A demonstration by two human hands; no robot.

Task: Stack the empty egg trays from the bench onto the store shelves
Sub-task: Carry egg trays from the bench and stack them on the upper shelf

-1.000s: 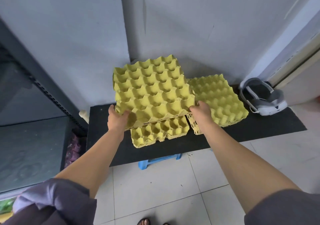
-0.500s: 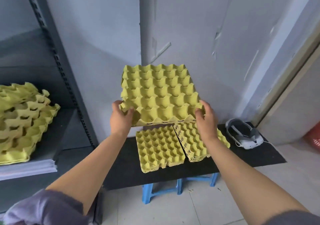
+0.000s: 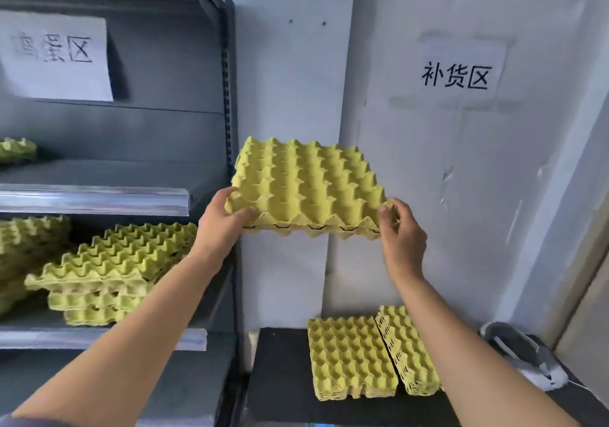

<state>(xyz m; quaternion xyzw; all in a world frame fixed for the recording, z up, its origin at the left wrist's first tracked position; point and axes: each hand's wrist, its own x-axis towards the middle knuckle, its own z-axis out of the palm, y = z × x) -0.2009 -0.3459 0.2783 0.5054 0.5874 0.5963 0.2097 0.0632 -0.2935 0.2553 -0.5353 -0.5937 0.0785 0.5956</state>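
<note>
On the grey metal shelving unit point(image 3: 227, 97), a paper sign point(image 3: 56, 54) with blurred handwritten characters hangs at the top left. A yellow egg tray point(image 3: 16, 148) sits at the left edge of the upper shelf point(image 3: 99, 201). On the shelf below point(image 3: 194, 339), a far-left tray stack point(image 3: 29, 245) lies at the left edge. Beside it, a skewed tray stack point(image 3: 112, 268) reaches toward the shelf's right front corner.

The left hand point(image 3: 220, 225) grips the near left corner of the held egg trays point(image 3: 309, 186), thumb on top and fingers curled beneath. These trays, a thin nested bundle, are up in the air in front of the wall, just right of the shelving upright and well above the bench. The right hand point(image 3: 400, 232) clasps their near right corner, fingers wrapped over the edge.

A wall sign point(image 3: 456, 75) reading 补货区 is stuck higher up on the right. Below, the black bench point(image 3: 283, 377) carries a flat tray stack point(image 3: 349, 357) near its middle, touching a second tray stack point(image 3: 412, 354) on its right. A white and grey headset point(image 3: 524, 357) lies toward the bench's right end.
</note>
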